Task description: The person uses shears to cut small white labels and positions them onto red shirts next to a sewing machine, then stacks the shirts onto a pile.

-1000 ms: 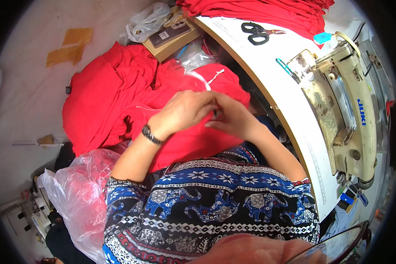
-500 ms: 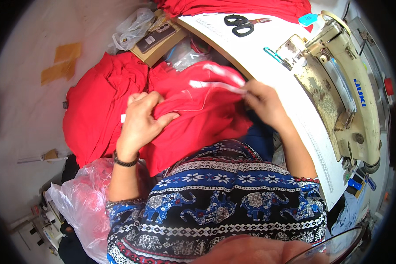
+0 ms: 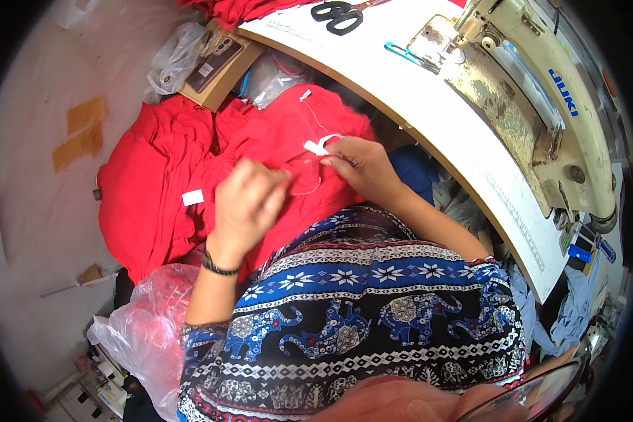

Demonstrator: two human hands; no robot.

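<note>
A red garment (image 3: 260,141) with white thread along its seams lies bunched over my lap. My right hand (image 3: 364,167) pinches its edge between thumb and fingers, beside a small white strip (image 3: 316,148). My left hand (image 3: 250,204) is at the left of that edge, its fingers curled but smeared by motion; whether they grip the cloth cannot be made out. A white tag (image 3: 193,197) shows on the red cloth left of my left hand. Loose white thread hangs across the garment near the right hand.
At the right, a sewing machine (image 3: 577,133) stands on a white table (image 3: 408,91). Black-handled scissors (image 3: 337,17) and a small turquoise tool (image 3: 409,55) lie on it. A cardboard box (image 3: 211,95) is beyond the garment; a clear plastic bag (image 3: 148,330) sits at lower left.
My right hand has moved left and slightly down, closer to my left hand. My left hand has shifted right and down. The garment is gathered between them, and the whole view has shifted.
</note>
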